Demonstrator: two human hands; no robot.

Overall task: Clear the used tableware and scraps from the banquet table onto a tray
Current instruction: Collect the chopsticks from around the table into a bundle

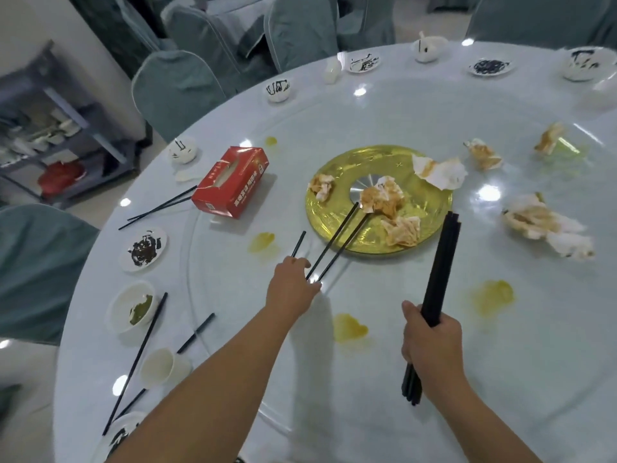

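My right hand grips a bundle of black chopsticks that stands nearly upright over the glass turntable. My left hand reaches forward and its fingers close on the near ends of black chopsticks whose far tips lie on the gold centre disc. A third stick pokes out beyond the same hand. Crumpled stained napkins lie on the disc and more napkins to the right. Loose chopsticks lie at the left edge.
A red tissue box sits left of the disc. Dirty small plates, bowls and a cup ring the table's rim. Yellow sauce spills mark the glass. Covered chairs surround the table; a cart with dishes stands far left.
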